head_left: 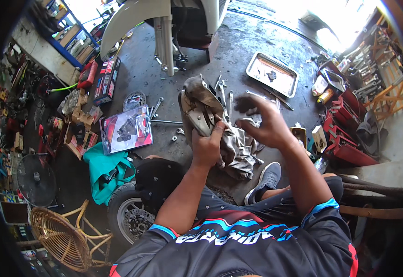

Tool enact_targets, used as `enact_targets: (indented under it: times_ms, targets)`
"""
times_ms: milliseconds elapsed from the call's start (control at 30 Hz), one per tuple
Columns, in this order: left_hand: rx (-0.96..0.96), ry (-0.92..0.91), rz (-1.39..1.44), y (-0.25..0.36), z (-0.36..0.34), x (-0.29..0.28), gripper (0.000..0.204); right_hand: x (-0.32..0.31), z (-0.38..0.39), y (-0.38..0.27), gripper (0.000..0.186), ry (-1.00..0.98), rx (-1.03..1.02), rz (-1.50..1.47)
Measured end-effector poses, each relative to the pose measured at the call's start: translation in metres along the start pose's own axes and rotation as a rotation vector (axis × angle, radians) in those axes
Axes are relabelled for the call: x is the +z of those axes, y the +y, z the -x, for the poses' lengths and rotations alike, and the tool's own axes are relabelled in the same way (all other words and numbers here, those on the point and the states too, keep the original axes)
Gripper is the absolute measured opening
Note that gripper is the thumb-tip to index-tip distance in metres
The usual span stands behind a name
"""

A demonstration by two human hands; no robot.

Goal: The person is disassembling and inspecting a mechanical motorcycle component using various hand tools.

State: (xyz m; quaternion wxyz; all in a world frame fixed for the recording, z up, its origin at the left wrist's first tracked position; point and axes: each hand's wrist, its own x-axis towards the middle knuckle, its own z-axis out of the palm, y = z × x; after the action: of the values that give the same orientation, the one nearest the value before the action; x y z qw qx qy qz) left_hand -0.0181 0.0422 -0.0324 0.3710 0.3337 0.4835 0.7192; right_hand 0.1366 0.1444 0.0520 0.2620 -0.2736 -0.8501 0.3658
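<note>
My left hand [208, 143] grips a metal part [200, 117] with dark inner slots, which has a grimy cloth around its top and side. The same stained pale cloth [238, 154] hangs down beside it toward the floor. My right hand [263, 122] is raised just to the right of the part, fingers apart and curved, holding nothing that I can see. Several wrenches [231, 104] lie on the floor behind my hands.
A white scooter front [123, 21] stands ahead. Around me are a metal tray [294, 85], red toolboxes [344, 150], a blister-packed part [109, 131], a teal bag [99, 164], a wheel [120, 198] and a rattan stool [53, 235]. Tools crowd both walls.
</note>
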Motion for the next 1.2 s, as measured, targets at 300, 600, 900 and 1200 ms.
enact_targets:
  times_ms: [300,600,900,1200]
  targets:
    - [-0.022,-0.148,-0.334,0.018,0.022,0.027,0.029,-0.006,-0.012,-0.033,0.032,0.326,-0.292,0.181]
    - [-0.104,-0.165,-0.380,0.017,0.029,0.021,0.031,-0.021,-0.014,-0.016,0.026,0.149,-0.413,0.139]
    - [-0.053,0.049,-0.192,-0.009,-0.011,0.004,0.011,0.091,0.069,0.057,0.104,0.044,0.162,-0.394]
    - [-0.080,0.127,-0.466,-0.048,-0.012,0.020,0.020,0.143,0.059,0.062,0.105,0.012,0.305,0.013]
